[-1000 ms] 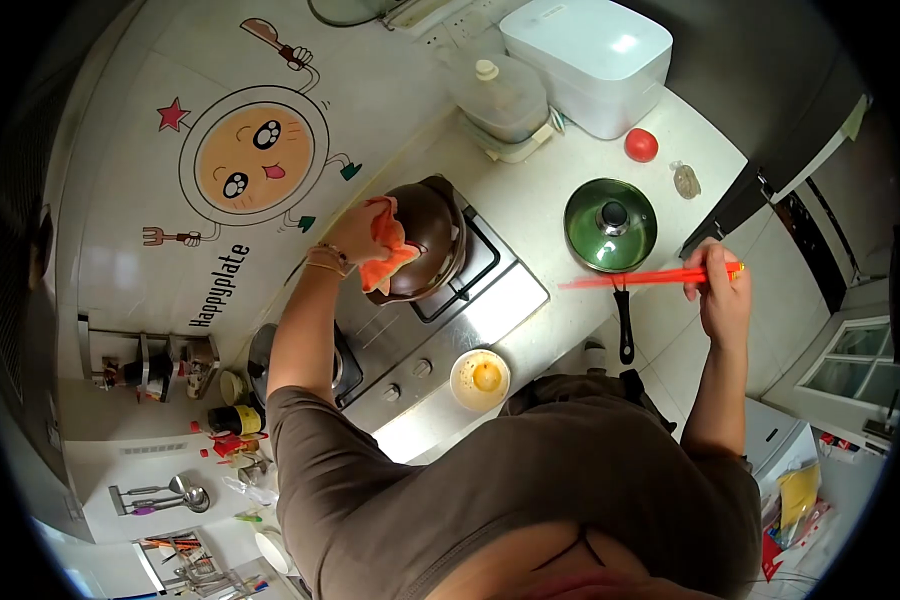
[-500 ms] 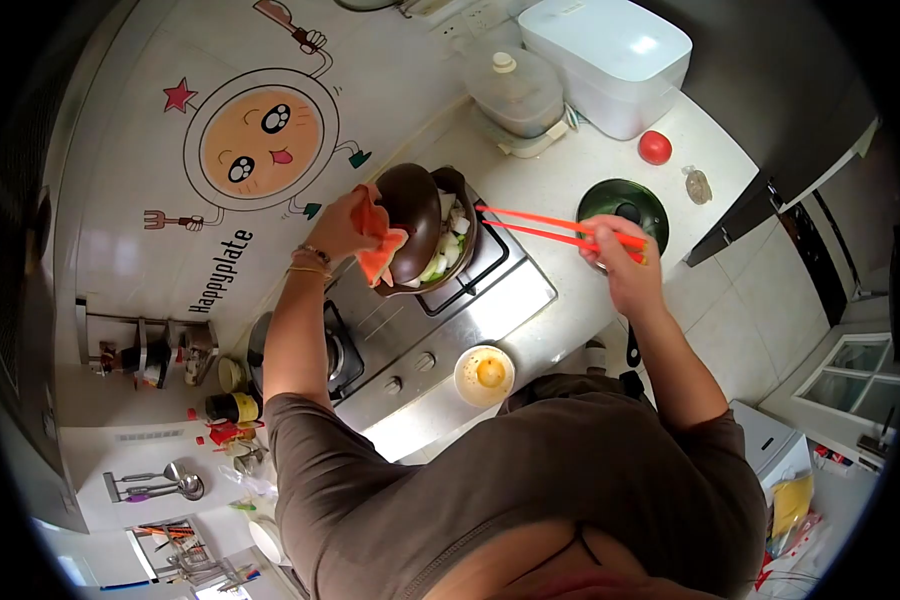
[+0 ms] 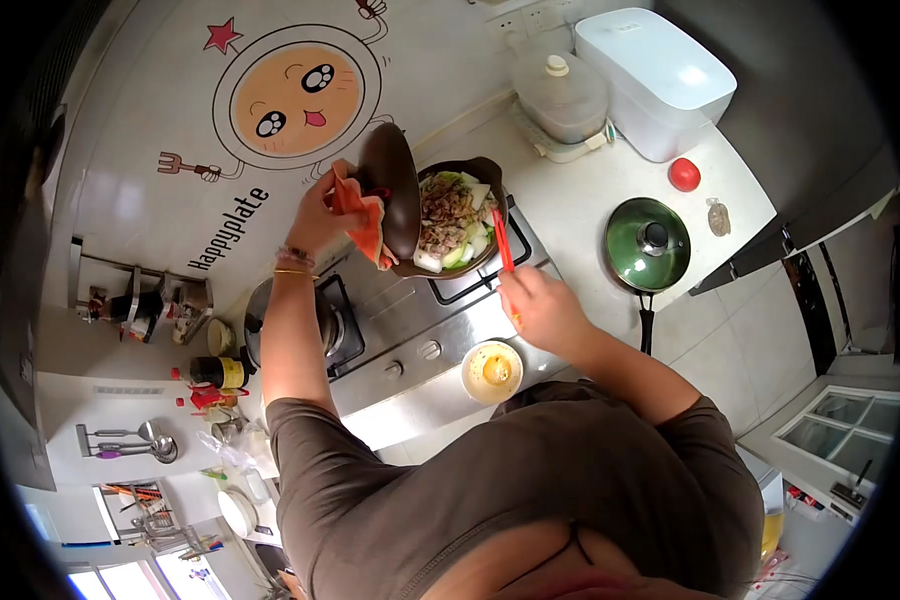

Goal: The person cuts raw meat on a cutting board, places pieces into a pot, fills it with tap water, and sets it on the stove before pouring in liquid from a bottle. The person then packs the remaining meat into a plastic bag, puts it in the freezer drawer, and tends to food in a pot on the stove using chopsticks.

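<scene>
A brown pot (image 3: pixel 490 172) stands on the gas stove, with meat (image 3: pixel 448 208) and pale chopped vegetables (image 3: pixel 478 243) inside. My left hand (image 3: pixel 320 213) grips an orange cloth (image 3: pixel 362 222) against the brown lid (image 3: pixel 390 190), which is tilted up beside the pot's left rim. Closed around red chopsticks (image 3: pixel 504 241), my right hand (image 3: pixel 543 308) is at the pot's lower right, and the chopstick tips reach the food at its right edge.
On the counter (image 3: pixel 560 190) are a green pan with a glass lid (image 3: pixel 635 262), a tomato (image 3: pixel 684 175), a small bag (image 3: pixel 718 217), a white bin (image 3: pixel 650 75) and a lidded container (image 3: pixel 560 100). A bowl (image 3: pixel 492 372) sits at the stove's front edge.
The lid has come off the pot and tilted left, uncovering the food. My right hand has moved left from beyond the green pan, bringing the chopsticks to the pot. The view has shifted.
</scene>
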{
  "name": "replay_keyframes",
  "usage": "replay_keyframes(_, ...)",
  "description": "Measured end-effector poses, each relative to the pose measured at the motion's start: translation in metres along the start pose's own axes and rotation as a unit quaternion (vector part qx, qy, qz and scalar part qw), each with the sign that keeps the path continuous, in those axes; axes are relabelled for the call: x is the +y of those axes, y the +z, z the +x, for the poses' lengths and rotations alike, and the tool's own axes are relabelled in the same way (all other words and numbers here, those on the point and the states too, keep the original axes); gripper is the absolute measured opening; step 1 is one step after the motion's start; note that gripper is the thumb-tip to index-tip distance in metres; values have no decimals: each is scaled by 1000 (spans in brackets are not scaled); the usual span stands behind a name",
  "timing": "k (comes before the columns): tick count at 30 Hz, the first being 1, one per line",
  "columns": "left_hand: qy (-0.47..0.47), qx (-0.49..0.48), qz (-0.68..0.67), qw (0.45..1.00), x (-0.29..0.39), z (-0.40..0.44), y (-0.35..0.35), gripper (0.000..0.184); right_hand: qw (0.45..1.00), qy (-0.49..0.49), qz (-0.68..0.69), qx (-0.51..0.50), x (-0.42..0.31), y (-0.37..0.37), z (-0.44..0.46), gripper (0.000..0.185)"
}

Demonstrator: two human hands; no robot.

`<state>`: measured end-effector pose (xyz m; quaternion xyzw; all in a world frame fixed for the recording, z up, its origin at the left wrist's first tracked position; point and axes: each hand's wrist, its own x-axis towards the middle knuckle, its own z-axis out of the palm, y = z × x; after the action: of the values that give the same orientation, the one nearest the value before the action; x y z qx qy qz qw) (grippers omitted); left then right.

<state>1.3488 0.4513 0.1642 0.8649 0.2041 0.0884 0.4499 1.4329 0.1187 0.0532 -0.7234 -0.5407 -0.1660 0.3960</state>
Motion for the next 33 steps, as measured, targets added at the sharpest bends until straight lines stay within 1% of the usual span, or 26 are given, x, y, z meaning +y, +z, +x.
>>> replay_keyframes(1,0,0,1,1000,0,-1,-1,67,999,-24,6,-34,-3,2,1,28)
replay_keyframes(5,-6,-13,-39,999,-11,0,-7,67,995,-62,-41,-69,-13,24,-1,28)
replay_keyframes(10,-24,-21,-102,994,-6,-3,-3,68,997,-36,-22,-62,-15,34,0,22)
replay_keyframes(11,-20,-19,-85,996,-6,-3,-2,68,998,-28,-13,-57,-12,37,0,20)
replay_keyframes(14,-7,-9,-44,999,-9,0,-2,65,999,3,32,-40,-2,26,10,13)
replay_keyframes(15,-3,-3,-37,999,-10,0,-1,64,996,21,55,-61,0,10,18,9)
replay_keyframes(18,-10,0,-30,1000,-11,1,0,63,989,105,99,-42,6,-28,37,10)
replay_keyframes(21,-8,-11,-32,999,-18,5,-2,64,972,180,152,-9,13,-63,47,17)
replay_keyframes(22,-5,-15,-32,999,-21,5,-3,65,933,239,268,-1,17,-61,47,19)
replay_keyframes(23,-13,-12,-31,999,-22,6,-4,65,876,295,380,6,22,-57,46,21)
replay_keyframes(24,-22,-10,-29,999,-21,5,-4,65,803,347,485,13,26,-53,44,23)
replay_keyframes(25,-29,-9,-27,999,-21,6,-4,65,764,371,528,-21,31,-49,44,28)
replay_keyframes(28,-17,-4,-33,999,-24,7,-4,61,703,399,587,-50,43,-14,37,29)
replay_keyframes(31,-25,-11,-55,998,-24,7,-3,60,683,407,603,-57,51,16,28,30)
replay_keyframes(33,-14,-16,-31,999,-22,7,-4,66,697,402,591,-61,55,23,26,29)
